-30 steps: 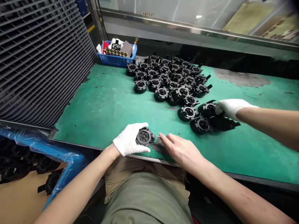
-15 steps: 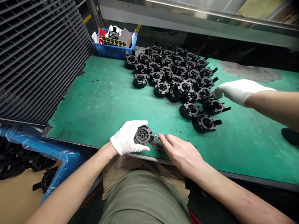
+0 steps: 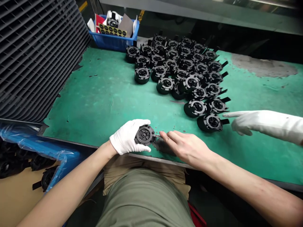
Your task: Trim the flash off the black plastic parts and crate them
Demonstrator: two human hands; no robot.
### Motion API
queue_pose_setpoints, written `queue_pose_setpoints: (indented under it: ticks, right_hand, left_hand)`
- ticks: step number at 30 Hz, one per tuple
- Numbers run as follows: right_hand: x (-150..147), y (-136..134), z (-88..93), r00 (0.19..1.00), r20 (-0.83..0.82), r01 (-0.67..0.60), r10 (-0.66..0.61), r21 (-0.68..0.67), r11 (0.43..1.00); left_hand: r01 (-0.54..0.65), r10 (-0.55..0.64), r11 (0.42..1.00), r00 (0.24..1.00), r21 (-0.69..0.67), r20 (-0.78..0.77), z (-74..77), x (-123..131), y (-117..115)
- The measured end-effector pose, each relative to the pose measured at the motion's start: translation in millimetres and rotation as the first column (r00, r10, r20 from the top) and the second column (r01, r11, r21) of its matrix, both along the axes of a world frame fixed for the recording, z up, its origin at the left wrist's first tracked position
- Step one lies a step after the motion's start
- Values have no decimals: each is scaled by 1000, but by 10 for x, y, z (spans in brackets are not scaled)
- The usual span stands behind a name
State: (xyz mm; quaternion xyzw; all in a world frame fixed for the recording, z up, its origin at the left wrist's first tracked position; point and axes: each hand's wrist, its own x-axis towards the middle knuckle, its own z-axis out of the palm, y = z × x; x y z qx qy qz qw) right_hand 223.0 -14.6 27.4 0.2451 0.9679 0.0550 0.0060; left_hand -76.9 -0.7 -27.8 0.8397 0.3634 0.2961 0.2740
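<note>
My left hand point(image 3: 129, 137), in a white glove, grips a round black plastic part point(image 3: 143, 135) from its left side near the table's front edge. The part's ringed face is turned up towards me. My bare right hand point(image 3: 183, 142) pinches a pair of thin metal tweezers point(image 3: 158, 136), whose tip reaches over the face of the part. Whether the tip holds anything is too small to tell. Beyond my hands, several black round housings point(image 3: 195, 108) with upright tabs stand grouped on the green table.
Stacked black grid trays point(image 3: 40, 60) rise at the left. A blue bin point(image 3: 111, 42) at the back holds a sticker sheet point(image 3: 112, 30) and papers. A co-worker's white-gloved hand point(image 3: 251, 121) is at the right, beside the nearest housing. A blue-edged box point(image 3: 68, 154) with black parts sits lower left.
The co-worker's gloved hand has come nearer along the right of the housings, fingers now extended. My tweezers' tip lies further over the part's face. The view has tilted slightly.
</note>
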Motion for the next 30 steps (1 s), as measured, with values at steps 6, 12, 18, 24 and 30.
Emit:
queue_pose_setpoints:
  ticks: [6, 12, 18, 24, 30]
  right_hand:
    - [-43, -159, -19, 991, -13, 131, -130, 49, 990]
    - [-122, -222, 48, 992, 12, 124, -125, 62, 990]
    - [-102, -135, 80, 997, 53, 50, -52, 43, 998]
    - [-61, -73, 71, 999, 45, 0, -2, 34, 999]
    - [-38, 5, 85, 997, 49, -67, 64, 49, 997]
  left_hand:
    - [-2, 2, 999, 1000, 46, -15, -1, 6, -17]
    - [-6, 8, 998, 1000, 57, -22, -14, 4, -30]
    - [1, -1, 999, 1000, 54, -8, -12, 9, -23]
    - [12, -11, 999, 1000, 45, -16, -9, 6, -8]
    - [10, -9, 998, 1000, 63, -26, -6, 12, -8]
